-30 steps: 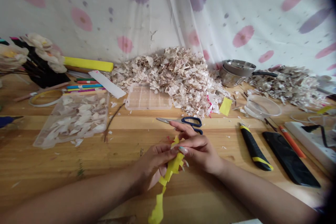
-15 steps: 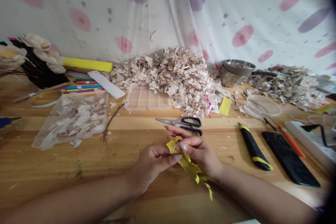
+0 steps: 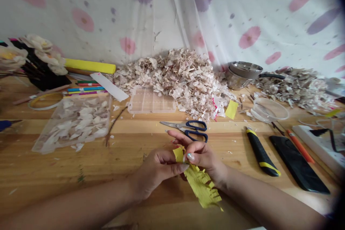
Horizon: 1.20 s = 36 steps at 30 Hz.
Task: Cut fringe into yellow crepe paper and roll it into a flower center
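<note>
Between my hands is a strip of yellow crepe paper (image 3: 201,186), cut into a fringe along one edge. My left hand (image 3: 157,170) pinches its upper end between thumb and fingers. My right hand (image 3: 206,160) closes on the same strip with thumb and index finger, while its other fingers stretch out to the left. Most of the strip hangs down below the right hand, spread flat. Just beyond my fingers lie scissors (image 3: 198,125) with dark blue handles, their blades pointing left.
A big heap of pale dried petals (image 3: 185,79) lies at the back. On the left sits a clear tray of petals (image 3: 81,118). A black-and-yellow cutter (image 3: 260,151), a phone (image 3: 298,163) and a white power strip (image 3: 318,143) lie to the right. A metal pot (image 3: 244,73) stands behind.
The hanging part of the yellow strip has turned and opened out, so its broad face and fringe now show. Both hands keep hold of it and have barely shifted.
</note>
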Motion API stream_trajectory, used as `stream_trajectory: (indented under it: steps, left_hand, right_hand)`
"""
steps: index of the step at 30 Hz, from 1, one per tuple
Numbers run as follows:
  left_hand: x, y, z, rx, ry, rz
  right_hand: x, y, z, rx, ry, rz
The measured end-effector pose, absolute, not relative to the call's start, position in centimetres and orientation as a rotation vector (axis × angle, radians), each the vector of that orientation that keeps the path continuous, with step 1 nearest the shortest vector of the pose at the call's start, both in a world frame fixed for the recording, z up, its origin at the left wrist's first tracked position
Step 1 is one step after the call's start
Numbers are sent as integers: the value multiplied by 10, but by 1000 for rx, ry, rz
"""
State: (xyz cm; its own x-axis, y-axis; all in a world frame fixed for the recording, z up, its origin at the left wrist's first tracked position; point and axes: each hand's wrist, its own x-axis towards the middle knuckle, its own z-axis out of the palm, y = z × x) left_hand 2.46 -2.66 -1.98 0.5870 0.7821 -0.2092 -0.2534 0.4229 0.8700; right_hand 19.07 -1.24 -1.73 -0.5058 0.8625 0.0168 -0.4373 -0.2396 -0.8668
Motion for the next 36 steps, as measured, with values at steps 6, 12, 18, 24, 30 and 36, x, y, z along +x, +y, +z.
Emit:
stream_trajectory:
  steps: [6, 12, 18, 24, 30, 36]
  left_hand:
    - [25, -25, -16, 917, 609, 664]
    - [22, -23, -24, 962, 658, 644]
    - [21, -22, -36, 854, 655, 681]
    - [22, -21, -33, 841, 652, 700]
    - [24, -19, -32, 870, 659, 703]
    - [25, -24, -31, 985, 737, 733]
  right_hand:
    - [189, -13, -17, -557, -1142, 1855]
    - [191, -10, -20, -533, -1210, 1838]
    - [193, -6, -20, -512, -1391, 1733]
    - [192, -11, -19, -559, -1329, 1745]
    - [189, -15, -18, -690, -1216, 1693]
    - [183, -17, -18, -869, -1222, 1457]
